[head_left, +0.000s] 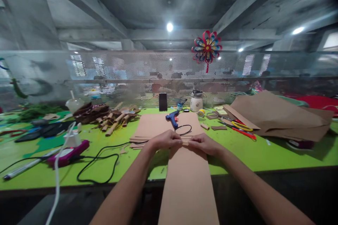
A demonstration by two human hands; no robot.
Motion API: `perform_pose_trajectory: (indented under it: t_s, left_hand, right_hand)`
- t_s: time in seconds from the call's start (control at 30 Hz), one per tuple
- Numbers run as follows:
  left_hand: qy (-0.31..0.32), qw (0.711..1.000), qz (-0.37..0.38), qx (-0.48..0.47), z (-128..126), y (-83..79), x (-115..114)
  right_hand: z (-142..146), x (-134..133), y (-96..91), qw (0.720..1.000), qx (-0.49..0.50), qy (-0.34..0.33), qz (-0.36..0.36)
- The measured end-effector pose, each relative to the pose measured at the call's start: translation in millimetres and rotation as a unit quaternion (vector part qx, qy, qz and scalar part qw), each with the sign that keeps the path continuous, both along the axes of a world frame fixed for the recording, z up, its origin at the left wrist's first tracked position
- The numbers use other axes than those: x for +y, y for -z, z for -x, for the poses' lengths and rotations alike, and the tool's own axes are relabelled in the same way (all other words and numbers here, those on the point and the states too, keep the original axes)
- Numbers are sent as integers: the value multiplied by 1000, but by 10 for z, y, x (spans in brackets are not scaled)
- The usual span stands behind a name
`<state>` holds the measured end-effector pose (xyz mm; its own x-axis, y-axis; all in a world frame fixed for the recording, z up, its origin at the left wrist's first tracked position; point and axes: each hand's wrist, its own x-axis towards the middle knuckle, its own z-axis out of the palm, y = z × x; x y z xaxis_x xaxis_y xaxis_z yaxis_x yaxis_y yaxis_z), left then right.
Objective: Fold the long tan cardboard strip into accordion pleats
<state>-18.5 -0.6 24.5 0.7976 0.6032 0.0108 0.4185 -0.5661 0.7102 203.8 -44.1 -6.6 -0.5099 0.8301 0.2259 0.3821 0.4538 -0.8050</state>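
A long strip of brown cardboard runs from the green table toward me, overhanging its front edge. My left hand and my right hand both pinch the strip's far end, fingers closed on a narrow fold there. Just beyond my hands lies a stack of brown cardboard sheets. On the stack rests a blue glue gun with its black cord looped beside it.
Large brown paper sheets lie at the right, with yellow and red scissors beside them. A bundle of rolled paper sticks is at the left. A pink power strip and black cables sit front left. Mesh fence behind.
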Motion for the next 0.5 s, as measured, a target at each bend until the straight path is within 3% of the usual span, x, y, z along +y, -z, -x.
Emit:
perform_pose_trajectory:
  t_s: [0.3,0.5]
  left_hand:
    - [-16,997,75,-22,-78,40,-53]
    - [13,998,56,-11,-61,-19,-22]
  right_hand:
    - [-7,14,58,1000,15,14,0]
    - [0,3,26,999,30,9,7]
